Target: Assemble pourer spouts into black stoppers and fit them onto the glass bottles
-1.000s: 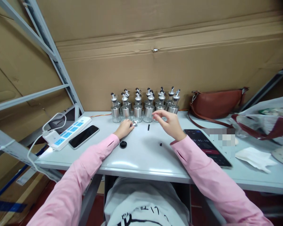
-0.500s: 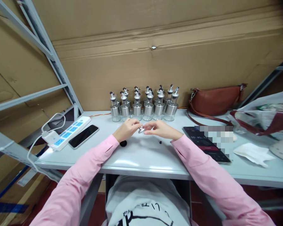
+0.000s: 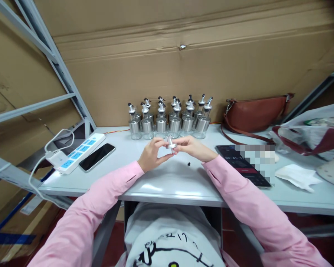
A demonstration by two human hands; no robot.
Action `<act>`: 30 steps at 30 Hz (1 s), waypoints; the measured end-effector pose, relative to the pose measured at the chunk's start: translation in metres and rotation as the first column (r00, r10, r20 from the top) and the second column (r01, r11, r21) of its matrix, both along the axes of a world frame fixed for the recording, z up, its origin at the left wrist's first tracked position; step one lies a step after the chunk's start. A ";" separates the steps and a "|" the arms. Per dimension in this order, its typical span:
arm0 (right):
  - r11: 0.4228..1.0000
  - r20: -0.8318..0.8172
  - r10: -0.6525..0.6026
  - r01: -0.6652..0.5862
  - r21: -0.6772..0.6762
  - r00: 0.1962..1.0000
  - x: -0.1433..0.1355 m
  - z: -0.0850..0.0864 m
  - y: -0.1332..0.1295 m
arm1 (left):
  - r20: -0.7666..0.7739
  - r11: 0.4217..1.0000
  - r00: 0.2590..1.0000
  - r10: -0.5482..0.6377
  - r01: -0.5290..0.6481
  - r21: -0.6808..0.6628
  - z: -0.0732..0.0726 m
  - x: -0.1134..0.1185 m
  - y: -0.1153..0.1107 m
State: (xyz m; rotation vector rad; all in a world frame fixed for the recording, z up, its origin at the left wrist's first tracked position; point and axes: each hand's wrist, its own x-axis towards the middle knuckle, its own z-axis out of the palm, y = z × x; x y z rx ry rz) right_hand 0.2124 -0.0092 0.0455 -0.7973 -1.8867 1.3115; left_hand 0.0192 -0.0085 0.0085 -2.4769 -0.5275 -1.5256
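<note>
A small silver pourer top (image 3: 171,145) is held up between both hands above the middle of the table. My left hand (image 3: 153,154) grips its left side, thumb stretched beneath it. The fingers of my right hand (image 3: 189,147) pinch it from the right. A tiny black piece (image 3: 189,164) lies on the table below my right hand. Behind the hands stand two rows of glass and steel bottles (image 3: 161,126) with silver pourers and black tips.
On the left of the table (image 3: 167,189) are a white power strip (image 3: 83,152) and a phone (image 3: 97,157). At right lie a device showing a timer (image 3: 246,167), a white tissue (image 3: 297,177), a brown bag (image 3: 256,113) and a plastic bag (image 3: 317,133).
The pourer top is now more upright and slightly further right. My left hand has shifted with it, its thumb now stretched out. The black round piece near my left wrist is no longer visible.
</note>
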 end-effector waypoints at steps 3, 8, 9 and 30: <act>0.999 0.060 0.040 -0.041 0.011 0.997 -0.001 0.001 -0.002 | -0.053 0.998 0.997 0.050 -0.048 0.043 0.000 0.001 -0.002; 0.973 0.382 0.203 -0.229 0.025 0.902 0.023 0.006 0.004 | -0.180 1.000 0.983 0.017 -0.012 0.028 0.000 0.000 -0.004; 0.968 0.472 0.210 -0.250 0.022 0.856 0.030 0.005 0.007 | -0.197 1.000 0.980 0.010 -0.006 0.025 -0.001 0.000 -0.004; 0.996 -0.058 -0.080 0.078 -0.034 0.995 0.016 0.008 0.001 | -0.228 0.996 0.971 0.074 -0.062 0.060 0.001 -0.004 -0.001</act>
